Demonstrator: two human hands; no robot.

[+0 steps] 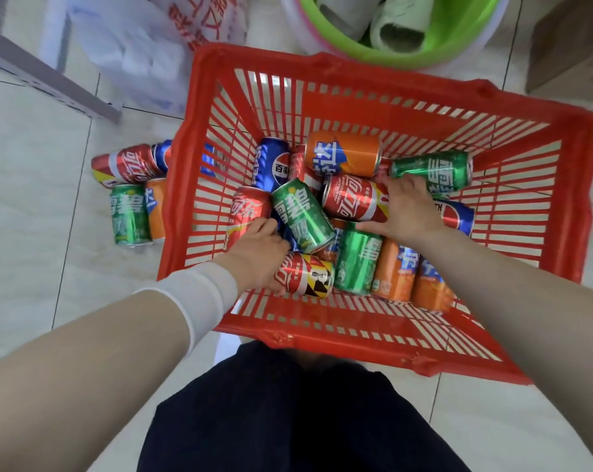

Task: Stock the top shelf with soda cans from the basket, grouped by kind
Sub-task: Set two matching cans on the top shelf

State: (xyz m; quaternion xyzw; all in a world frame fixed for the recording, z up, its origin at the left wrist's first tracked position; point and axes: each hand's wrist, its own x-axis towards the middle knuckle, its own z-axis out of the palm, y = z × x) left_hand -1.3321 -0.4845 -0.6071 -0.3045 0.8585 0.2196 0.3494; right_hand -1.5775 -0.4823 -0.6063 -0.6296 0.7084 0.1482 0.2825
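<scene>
A red plastic basket [383, 97] stands on the tiled floor below me. Inside lie several cans in a heap: red cola, blue Pepsi [269, 163], green Sprite [302, 216] and orange Fanta [344, 153]. My right hand [407, 209] is curled over the end of a red cola can [351, 199] in the middle of the heap. Near the basket's front left, my left hand [257, 255] wraps the end of a red cola can with a checkered patch [308, 275]. The shelf's top is out of view.
Beside the basket on the left floor lie a red can [128, 165], a blue can [162, 153], a green can [130, 216] and an orange can [156, 209]. A grey shelf rail [49, 80], a white bag [135, 46] and a green basin [452, 42] lie beyond.
</scene>
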